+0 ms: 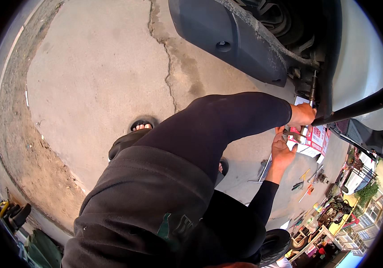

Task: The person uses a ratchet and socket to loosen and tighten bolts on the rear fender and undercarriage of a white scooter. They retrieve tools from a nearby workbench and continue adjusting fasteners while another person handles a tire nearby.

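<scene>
I crouch beside a vehicle with both arms in black sleeves. My left hand [303, 115] is closed around the lower part of a long metal socket tool [312, 88] that runs up into the vehicle's underside. Just below it, my right hand [283, 152] is closed on the tool's handle [291, 133]. The tool's upper end is hidden among the parts under the vehicle. My sandalled feet [141, 126] stand on the concrete ground [93, 76].
A dark plastic panel [227, 40], the white body [361, 58] and a black bar [361, 106] of the vehicle fill the upper right. A red and white carton [314, 139] and several loose hand tools [299, 185] lie below my hands. A crack [169, 67] runs through the concrete.
</scene>
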Demonstrator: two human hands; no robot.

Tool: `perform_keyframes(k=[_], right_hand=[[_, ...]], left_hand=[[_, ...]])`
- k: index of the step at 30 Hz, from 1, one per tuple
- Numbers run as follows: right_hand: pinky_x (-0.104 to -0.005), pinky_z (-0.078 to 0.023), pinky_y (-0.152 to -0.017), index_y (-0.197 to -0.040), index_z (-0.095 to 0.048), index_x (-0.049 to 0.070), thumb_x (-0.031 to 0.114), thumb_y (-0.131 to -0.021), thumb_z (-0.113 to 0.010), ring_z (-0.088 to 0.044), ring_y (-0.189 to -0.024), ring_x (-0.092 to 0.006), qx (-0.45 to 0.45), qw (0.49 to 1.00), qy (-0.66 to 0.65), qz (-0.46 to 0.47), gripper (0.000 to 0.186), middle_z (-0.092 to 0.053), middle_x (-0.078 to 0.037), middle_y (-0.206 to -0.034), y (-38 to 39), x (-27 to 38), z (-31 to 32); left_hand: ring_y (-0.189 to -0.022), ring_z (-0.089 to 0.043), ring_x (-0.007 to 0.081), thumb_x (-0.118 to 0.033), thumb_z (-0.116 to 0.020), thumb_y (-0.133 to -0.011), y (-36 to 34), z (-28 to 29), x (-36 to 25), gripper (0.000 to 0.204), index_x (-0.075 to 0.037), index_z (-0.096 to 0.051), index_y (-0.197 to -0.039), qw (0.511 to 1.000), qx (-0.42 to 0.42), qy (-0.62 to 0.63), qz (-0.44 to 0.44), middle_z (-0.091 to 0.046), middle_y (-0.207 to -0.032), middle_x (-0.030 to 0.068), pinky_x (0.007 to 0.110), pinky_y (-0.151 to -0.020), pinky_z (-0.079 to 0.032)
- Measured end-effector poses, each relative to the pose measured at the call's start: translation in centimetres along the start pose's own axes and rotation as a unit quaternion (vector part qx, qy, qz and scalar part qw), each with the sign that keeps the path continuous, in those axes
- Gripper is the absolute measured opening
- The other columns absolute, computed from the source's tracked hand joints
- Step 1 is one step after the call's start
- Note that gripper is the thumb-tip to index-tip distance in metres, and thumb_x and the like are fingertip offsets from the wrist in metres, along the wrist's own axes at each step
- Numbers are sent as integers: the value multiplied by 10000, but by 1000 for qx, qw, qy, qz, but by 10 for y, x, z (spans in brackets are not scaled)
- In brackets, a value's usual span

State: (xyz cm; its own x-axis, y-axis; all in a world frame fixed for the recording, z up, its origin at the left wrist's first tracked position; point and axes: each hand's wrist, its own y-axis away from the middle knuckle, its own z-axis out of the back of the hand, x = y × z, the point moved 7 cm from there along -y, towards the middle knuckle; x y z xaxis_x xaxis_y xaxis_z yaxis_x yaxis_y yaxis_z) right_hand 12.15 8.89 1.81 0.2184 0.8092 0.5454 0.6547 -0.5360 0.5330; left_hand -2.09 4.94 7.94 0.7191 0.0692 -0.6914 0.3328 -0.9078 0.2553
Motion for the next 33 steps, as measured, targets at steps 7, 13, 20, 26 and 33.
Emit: perform_keyframes(k=[7, 13, 20, 26, 33], right_hand=[[-283, -513, -698, -1217, -525, 12, 174, -992, -544, -615, -971, -220, 83, 926, 233, 286, 278, -591, -128, -1199, 29, 180, -23], [-319, -544, -786, -1172, -514, 24, 54, -884, -668, -655, -958, -245, 185, 542, 686, 448, 328, -631, -146, -1081, 140, 35, -164], [-372, -461, -837, -974, -613, 64, 69, -750, -696, -632, -800, -235, 339, 89, 855, 382, 239, -634, -79, -868, 92, -76, -168], [-339, -469, -686, -903, -623, 108, 147, -797, -608, -626, -767, -191, 307, -208, 879, 300, 114, -601, -26, -771, 28, -60, -101], [-325, -495, -677, -829, -673, 131, 230, -881, -618, -669, -788, -188, 240, -227, 918, 221, 124, -657, -28, -772, 36, -53, -123]], left_hand=[[-706, -696, 255, -385, -257, -1057, -7, -8, 7, 535, 73, -527, -1114, 998, 47, 37, 14, -694, -856, 158, 434, -687, -565], [-737, -691, 235, -388, -249, -1054, -7, 11, 2, 531, 53, -535, -1127, 999, 32, 27, 15, -681, -858, 139, 445, -691, -561], [-753, -652, 241, -375, -275, -1059, -2, 7, -9, 495, 53, -524, -1076, 998, 42, 46, 4, -631, -843, 135, 476, -702, -546], [-791, -670, 277, -386, -315, -1047, -3, 16, -6, 483, 57, -499, -1108, 994, 22, 107, 9, -612, -871, 149, 462, -817, -532], [-1079, -604, 380, -280, -540, -948, -47, 49, -30, 411, 34, -479, -1206, 964, -227, 74, -120, -615, -1140, 264, 412, -928, -492]])
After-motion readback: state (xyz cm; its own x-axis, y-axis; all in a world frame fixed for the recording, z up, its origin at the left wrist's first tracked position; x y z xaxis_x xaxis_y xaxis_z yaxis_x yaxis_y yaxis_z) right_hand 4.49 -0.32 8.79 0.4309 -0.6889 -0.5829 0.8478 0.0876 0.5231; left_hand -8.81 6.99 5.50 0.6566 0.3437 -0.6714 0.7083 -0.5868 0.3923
